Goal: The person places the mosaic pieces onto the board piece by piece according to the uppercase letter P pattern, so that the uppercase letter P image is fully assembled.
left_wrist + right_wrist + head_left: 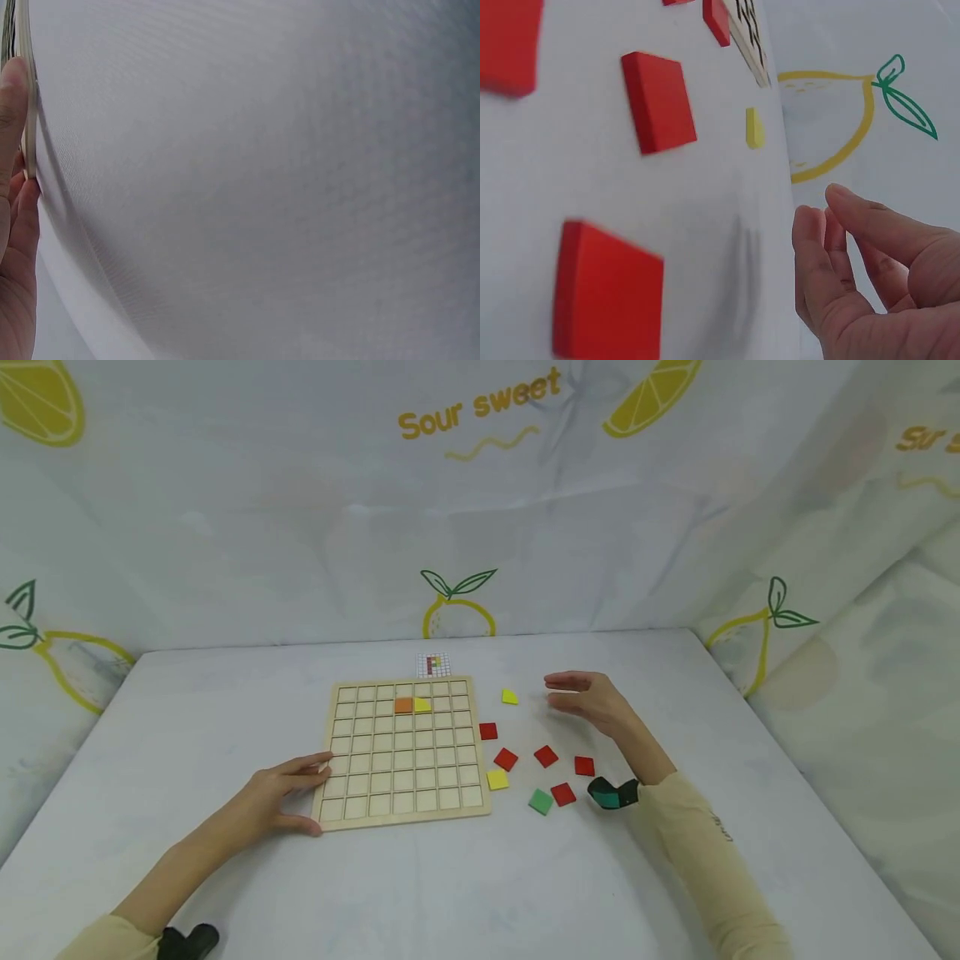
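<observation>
A wooden grid board [405, 823] lies flat on the white table. An orange tile [403, 705] and a yellow piece with a slanted side [422, 705] sit side by side in its upper cells. My left hand [273, 797] rests at the board's left side, fingertips on the edge and thumb spread apart at the near corner. In the left wrist view only part of that hand [16, 247] shows. Over the table to the board's right hovers my right hand [592, 700], fingers loosely bent, with nothing visible between them. A yellow piece [509, 697] lies to its left.
Several red tiles [546, 756] lie scattered right of the board, with a green tile [540, 802] nearer the front. Close by the board's right edge is another yellow piece [497, 779]. Behind the board lies a small gridded pattern card [433, 665]. A lemon-print cloth [300, 527] hangs behind.
</observation>
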